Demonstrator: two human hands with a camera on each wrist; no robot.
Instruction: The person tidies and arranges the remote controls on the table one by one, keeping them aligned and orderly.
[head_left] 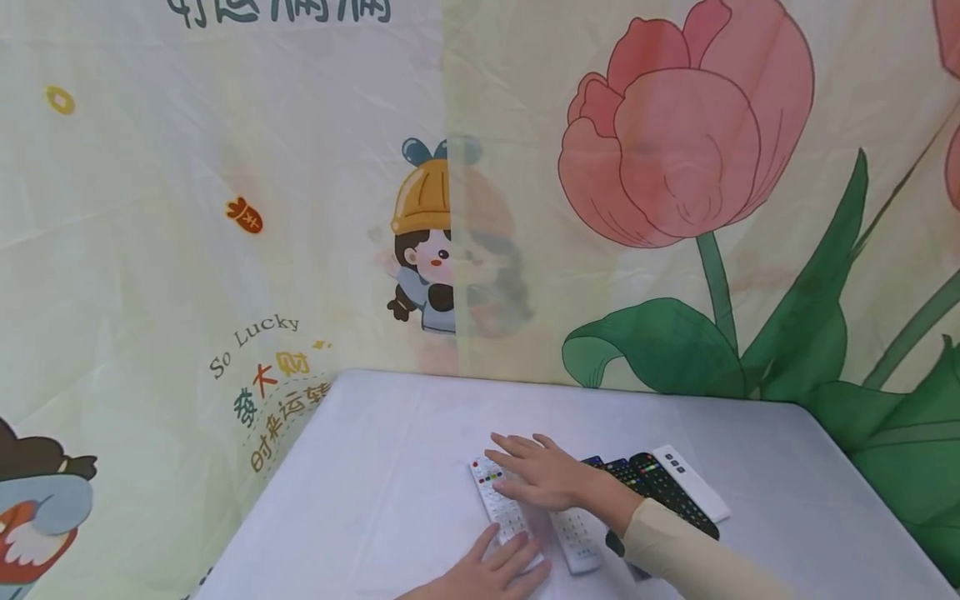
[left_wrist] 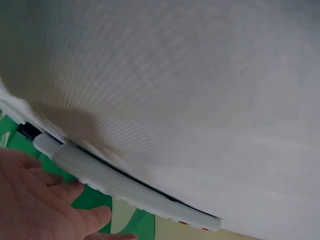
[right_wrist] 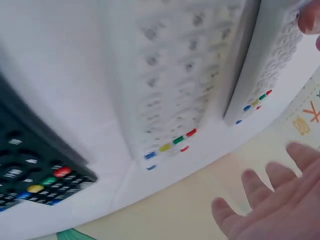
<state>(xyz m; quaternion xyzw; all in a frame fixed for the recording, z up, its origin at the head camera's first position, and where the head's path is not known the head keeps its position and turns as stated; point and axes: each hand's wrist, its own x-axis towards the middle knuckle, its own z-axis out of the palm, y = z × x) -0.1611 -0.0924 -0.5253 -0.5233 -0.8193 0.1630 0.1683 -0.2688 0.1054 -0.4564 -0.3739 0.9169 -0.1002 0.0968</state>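
Several remote controls lie on a white-covered table. My left hand (head_left: 498, 571) has its fingers spread beside the near end of the leftmost white remote (head_left: 497, 502). In the right wrist view, a fingertip (right_wrist: 310, 19) overlaps that same remote's upper end. My right hand (head_left: 542, 472) stretches across the far part of it with straight, parted fingers, gripping nothing. Under the right forearm, a second white remote (head_left: 576, 543) is partly hidden. The left wrist view shows a white remote (left_wrist: 125, 182) edge-on, close to the open left palm (left_wrist: 42, 207).
Right of the arm lie a black remote (head_left: 678, 497), a slim white remote (head_left: 693, 483) and more dark remotes (head_left: 621, 470), which the right sleeve (head_left: 690, 550) partly covers. A printed cloth backdrop (head_left: 337, 208) hangs behind the table (head_left: 390, 467).
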